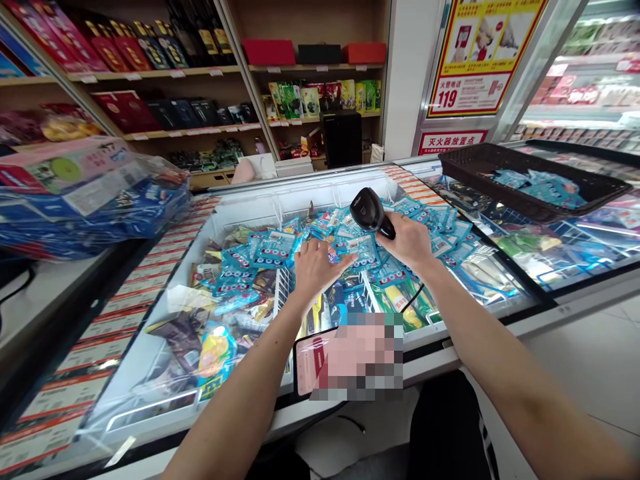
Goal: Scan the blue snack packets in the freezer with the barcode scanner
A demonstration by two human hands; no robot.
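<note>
My right hand (407,243) grips a black handheld barcode scanner (370,212) above a white chest freezer (300,179). My left hand (315,267) reaches over the freezer's heaped contents, its fingers closed on a light-blue packet (363,250) that lies just below the scanner. Many similar blue packets (265,250) are piled around both hands, with mixed wrapped frozen goods (213,353) nearer the front left. A wire divider (283,290) stands up among them.
A dark woven basket (530,180) of blue packets sits on the neighbouring glass-topped freezer at right. Plastic-wrapped boxes (85,200) lie at left. Shelves of boxed goods and bottles (200,87) stand behind. A pixelated patch (355,357) covers part of the near freezer edge.
</note>
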